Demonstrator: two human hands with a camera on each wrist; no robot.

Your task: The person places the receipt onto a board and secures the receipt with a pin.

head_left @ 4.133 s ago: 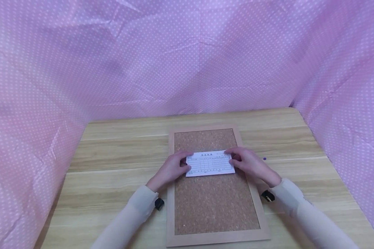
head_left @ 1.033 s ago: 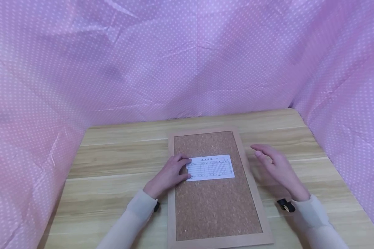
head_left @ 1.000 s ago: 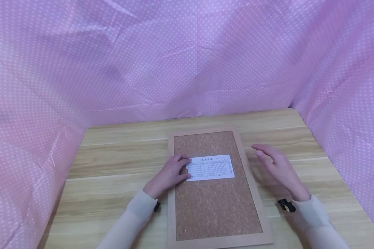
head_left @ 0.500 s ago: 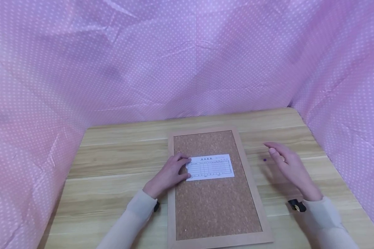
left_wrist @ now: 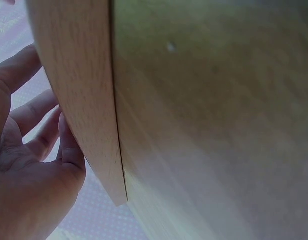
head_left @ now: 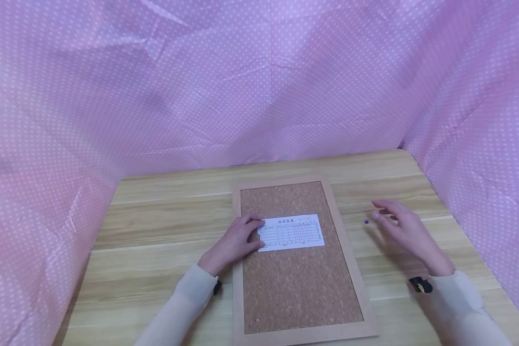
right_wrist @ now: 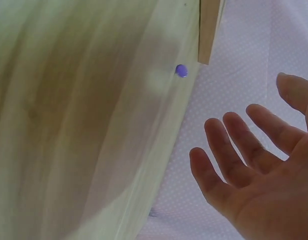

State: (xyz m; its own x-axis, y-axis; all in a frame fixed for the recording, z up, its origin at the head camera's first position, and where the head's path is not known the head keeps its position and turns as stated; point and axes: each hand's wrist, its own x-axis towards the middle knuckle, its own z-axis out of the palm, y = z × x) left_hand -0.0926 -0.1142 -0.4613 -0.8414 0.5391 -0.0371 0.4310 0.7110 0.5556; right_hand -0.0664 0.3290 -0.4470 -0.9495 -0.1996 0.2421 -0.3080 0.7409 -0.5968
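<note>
A white printed slip of paper with a ruled table lies flat on the framed cork board. My left hand reaches over the board's left frame; its thumb and a forefinger press the slip's left end at two spots. In the left wrist view, spread fingers lie along the wooden frame, and the slip is out of sight. Off the board's right side, my right hand hovers with loosely bent fingers and holds nothing. Close to its fingertips sits a small round purple thumbtack on the table, also visible in the right wrist view.
The light wooden table extends around the board. Pink dotted cloth rises at the back and both sides. A black wrist device sits below the right sleeve. A tiny pale speck shows on the lower cork.
My right hand has let go of the slip, moved right off the board and spread its fingers slightly, uncovering the purple thumbtack. The slip, lowered slightly, stays under my left hand.
</note>
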